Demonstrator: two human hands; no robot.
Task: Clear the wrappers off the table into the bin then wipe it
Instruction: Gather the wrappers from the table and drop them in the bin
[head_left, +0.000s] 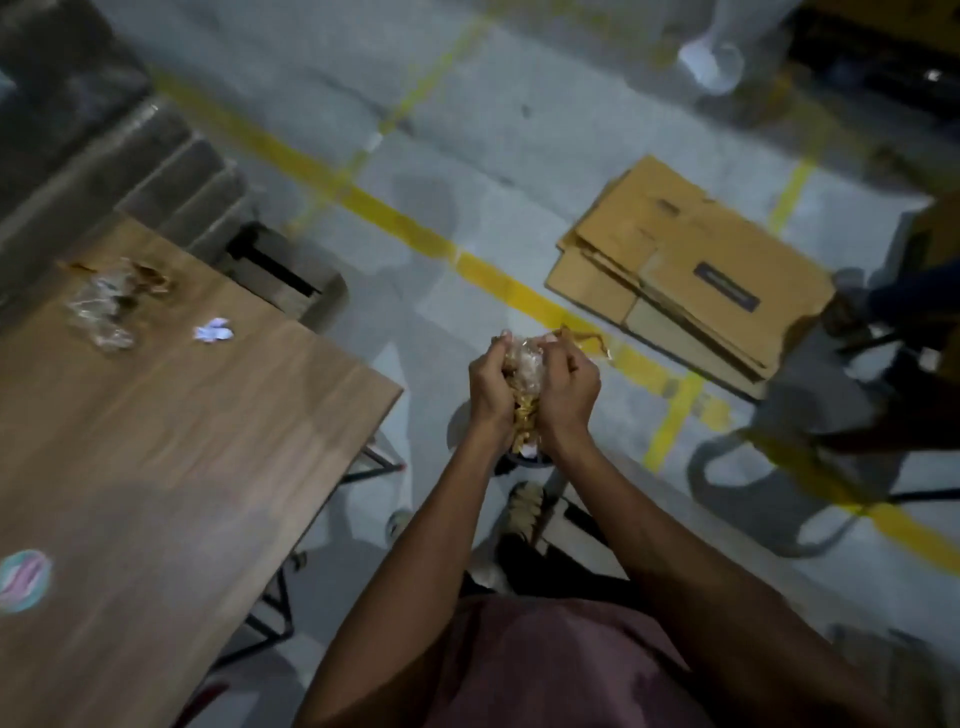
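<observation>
My left hand (491, 387) and my right hand (569, 389) press together around a bunch of clear and gold wrappers (527, 379), held over the floor to the right of the wooden table (182, 441). Directly under my hands a small round bin (524, 457) shows, mostly hidden by my wrists, with a wrapper piece at its rim. On the table's far left lies a pile of clear and brown wrappers (111, 306), and a small crumpled white wrapper (213, 331) lies beside it.
A round pastel sticker or disc (23, 581) sits at the table's near left. Flattened cardboard boxes (685, 275) lie on the floor at right. A chair (857, 364) stands at far right, grey wrapped stacks (104, 145) behind the table. Yellow lines cross the concrete floor.
</observation>
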